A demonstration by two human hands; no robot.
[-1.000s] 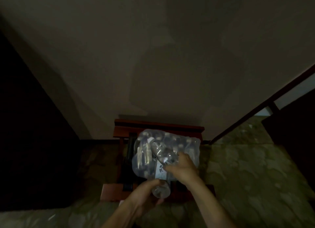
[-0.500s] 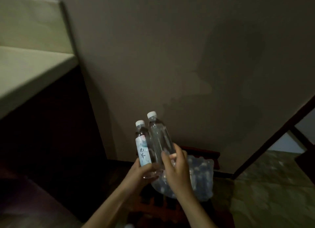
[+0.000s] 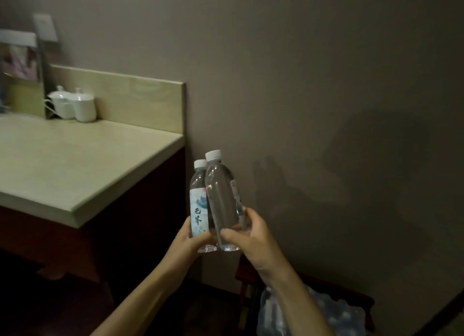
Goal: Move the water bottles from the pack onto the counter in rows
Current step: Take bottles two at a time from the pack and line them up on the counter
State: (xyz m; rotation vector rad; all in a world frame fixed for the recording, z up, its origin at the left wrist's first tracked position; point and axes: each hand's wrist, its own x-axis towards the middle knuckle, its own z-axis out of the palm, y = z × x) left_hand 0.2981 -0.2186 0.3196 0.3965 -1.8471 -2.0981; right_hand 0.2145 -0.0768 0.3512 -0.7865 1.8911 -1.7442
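Two clear water bottles with white caps stand upright side by side in the air, right of the counter's corner. My left hand (image 3: pixel 185 237) grips the left bottle (image 3: pixel 199 205), whose pale label faces me. My right hand (image 3: pixel 251 232) grips the right bottle (image 3: pixel 221 200) near its base. The two bottles touch. The plastic-wrapped pack (image 3: pixel 336 315) of remaining bottles lies low at the bottom right, partly hidden by my right forearm. The beige counter (image 3: pixel 75 165) spreads to the left, its top at about the height of the bottle caps.
Two white lidded cups (image 3: pixel 72 104) stand at the counter's back edge beside a backsplash (image 3: pixel 125 97). A framed card and wall plate sit at the far left. A dark wooden stand (image 3: pixel 361 298) holds the pack. A plain wall is straight ahead.
Both hands lifted the two bottles out of the pack and up. My view swung left and up, bringing the counter top and cups into sight.
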